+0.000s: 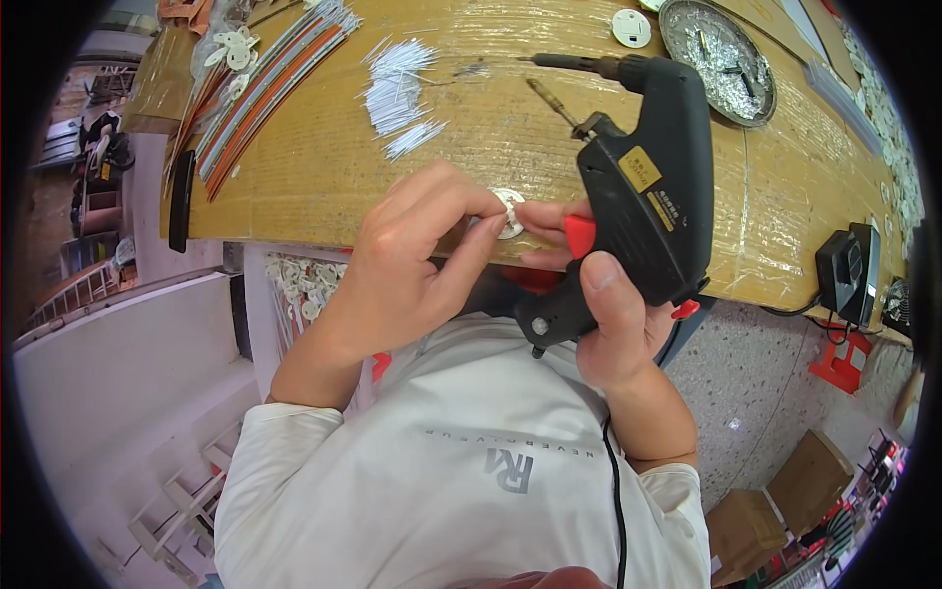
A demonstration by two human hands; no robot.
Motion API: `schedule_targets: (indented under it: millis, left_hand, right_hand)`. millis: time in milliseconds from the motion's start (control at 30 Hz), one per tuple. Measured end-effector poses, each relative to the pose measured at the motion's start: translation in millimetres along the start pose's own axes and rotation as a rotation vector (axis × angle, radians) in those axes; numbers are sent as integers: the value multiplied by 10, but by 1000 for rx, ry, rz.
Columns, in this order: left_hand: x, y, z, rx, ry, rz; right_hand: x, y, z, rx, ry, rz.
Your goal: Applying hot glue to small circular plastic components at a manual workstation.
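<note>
My left hand pinches a small round white disc at the near edge of the wooden bench. My right hand grips a black soldering gun with a red trigger, and its fingertips also touch the disc from the right. The gun's metal tip points away over the bench. Its black cord runs down across my white shirt.
A pile of thin white wires lies on the bench, with long orange and white strips at the left. A round metal dish and another white disc sit at the back. A black box sits at the right edge.
</note>
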State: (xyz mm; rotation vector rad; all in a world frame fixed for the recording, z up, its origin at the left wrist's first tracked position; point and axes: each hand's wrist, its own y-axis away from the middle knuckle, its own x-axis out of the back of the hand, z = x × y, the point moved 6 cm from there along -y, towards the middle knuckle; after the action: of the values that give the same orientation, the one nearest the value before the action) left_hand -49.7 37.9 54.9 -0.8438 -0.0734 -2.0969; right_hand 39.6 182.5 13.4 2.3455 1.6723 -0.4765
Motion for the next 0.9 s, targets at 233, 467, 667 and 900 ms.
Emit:
schedule_targets:
  millis: [233, 467, 667, 900]
  left_hand:
    - [4, -58, -55, -19, 17, -18]
    - [5, -109, -109, 18, 79, -86]
    - [-5, -101, -85, 47, 79, -99]
    - [-10, -100, -65, 3, 83, -66]
  right_hand:
    - [-24, 30, 15, -101, 145, -14]
    - [12, 44, 45, -78, 58, 22]
    - [-15, -27, -86, -26, 8, -48]
    - [-25, -42, 8, -40, 69, -44]
